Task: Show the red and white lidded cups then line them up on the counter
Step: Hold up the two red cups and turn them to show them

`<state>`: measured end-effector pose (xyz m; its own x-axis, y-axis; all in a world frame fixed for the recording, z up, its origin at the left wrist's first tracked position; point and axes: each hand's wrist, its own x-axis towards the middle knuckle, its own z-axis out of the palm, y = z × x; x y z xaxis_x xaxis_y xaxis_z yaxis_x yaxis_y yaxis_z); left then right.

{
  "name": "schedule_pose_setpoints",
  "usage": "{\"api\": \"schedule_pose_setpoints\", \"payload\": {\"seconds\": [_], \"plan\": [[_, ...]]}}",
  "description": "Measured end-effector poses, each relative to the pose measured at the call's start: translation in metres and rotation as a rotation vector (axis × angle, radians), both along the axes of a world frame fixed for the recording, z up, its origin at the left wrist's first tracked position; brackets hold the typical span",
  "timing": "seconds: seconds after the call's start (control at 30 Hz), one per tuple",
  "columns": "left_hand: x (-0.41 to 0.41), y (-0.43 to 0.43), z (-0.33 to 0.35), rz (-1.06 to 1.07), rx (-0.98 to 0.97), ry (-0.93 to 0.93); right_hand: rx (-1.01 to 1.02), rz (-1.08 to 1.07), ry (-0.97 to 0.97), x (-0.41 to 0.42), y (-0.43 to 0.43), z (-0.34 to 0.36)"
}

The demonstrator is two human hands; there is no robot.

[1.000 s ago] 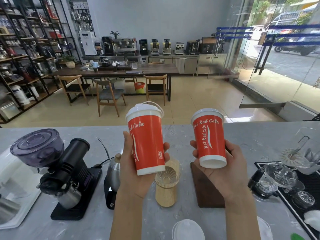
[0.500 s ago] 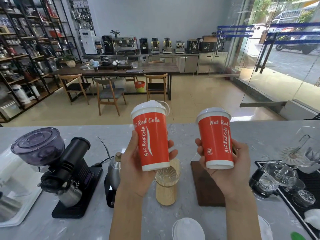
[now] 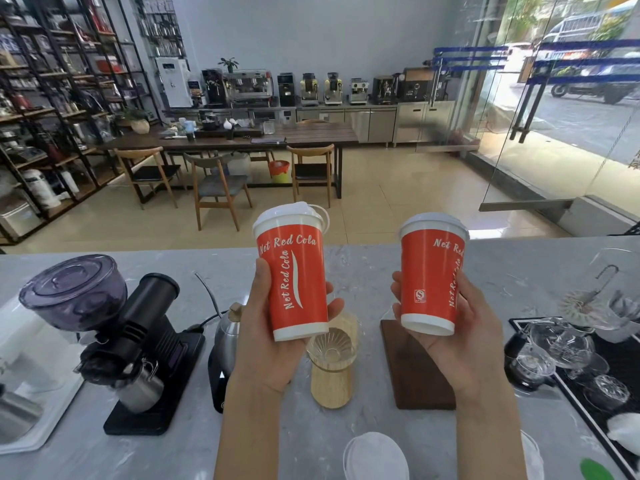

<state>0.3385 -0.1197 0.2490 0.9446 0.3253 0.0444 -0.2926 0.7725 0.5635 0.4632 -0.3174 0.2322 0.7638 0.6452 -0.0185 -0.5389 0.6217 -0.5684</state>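
Observation:
Two red cups with white lids and white "Net Red Cola" lettering are held up above the grey marble counter (image 3: 512, 271). My left hand (image 3: 270, 341) grips the left cup (image 3: 294, 275) from below and behind; its lettering faces me. My right hand (image 3: 460, 337) holds the right cup (image 3: 429, 275) upright, its lettering turned to the right and a small square logo facing me. Both cups are in the air, about a hand's width apart.
On the counter stand a black coffee grinder (image 3: 138, 344) at left, a steel kettle (image 3: 228, 337), a glass dripper on a wooden stand (image 3: 332, 368), a dark wooden board (image 3: 419, 372), glassware on a black mat (image 3: 571, 351) at right, and white lids (image 3: 374, 459) near me.
Both cups have been turned in my hands: the left cup's lettering came round to face me, the right cup's lettering swung to the right. The cups stayed raised.

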Motion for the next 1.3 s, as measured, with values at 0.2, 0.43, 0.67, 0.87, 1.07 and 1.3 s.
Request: {"api": "schedule_pose_setpoints", "payload": {"seconds": [0.2, 0.43, 0.67, 0.87, 1.07, 1.3], "plan": [[0.0, 0.004, -0.002, -0.035, -0.005, 0.008, -0.035, -0.047, 0.036, 0.002, -0.001, -0.002], [-0.008, 0.006, -0.005, -0.037, -0.051, 0.024, -0.12, -0.102, -0.069, -0.005, 0.006, 0.0], [-0.024, 0.006, -0.014, 0.485, 0.454, 0.314, -0.008, 0.119, 0.085, -0.023, 0.02, -0.014], [-0.052, 0.031, -0.017, 0.662, 0.585, 0.341, 0.077, 0.242, 0.137, -0.037, 0.046, -0.03], [-0.081, 0.059, -0.012, 0.605, 0.555, 0.361, 0.055, 0.234, 0.094, -0.064, 0.083, -0.03], [-0.141, 0.103, -0.033, 0.501, 0.655, 0.454, -0.432, 0.081, -0.222, -0.103, 0.11, -0.026]]}}
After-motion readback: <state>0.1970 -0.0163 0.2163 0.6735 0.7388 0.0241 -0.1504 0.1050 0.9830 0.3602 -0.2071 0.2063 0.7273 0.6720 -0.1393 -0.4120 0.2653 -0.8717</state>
